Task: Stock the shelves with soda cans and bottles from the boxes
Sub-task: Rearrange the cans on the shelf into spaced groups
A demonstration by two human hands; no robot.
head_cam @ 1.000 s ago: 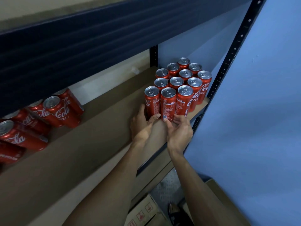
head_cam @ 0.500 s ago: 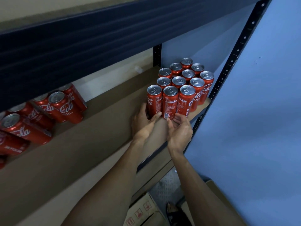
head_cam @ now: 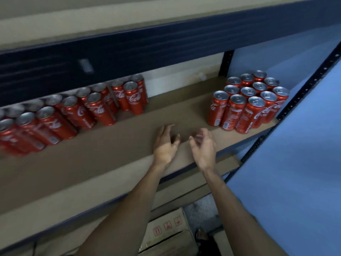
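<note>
The brown shelf board (head_cam: 114, 150) carries a long row of red soda cans (head_cam: 73, 113) on the left and a tight block of upright cans (head_cam: 247, 106) at its right end. Between them, over bare board, the left hand (head_cam: 164, 144) and the right hand (head_cam: 203, 147) are both empty, fingers loosely curled, touching neither group.

Can cluster (head_cam: 247, 102) at shelf (head_cam: 110, 154) right end; can rows (head_cam: 73, 111) left; box (head_cam: 166, 233) below.

hands: left hand (head_cam: 164, 143) and right hand (head_cam: 203, 145) empty, fingers loosely curled, above shelf board (head_cam: 110, 152)
cans: right cola can block (head_cam: 247, 102), left cola can rows (head_cam: 73, 111)
</note>
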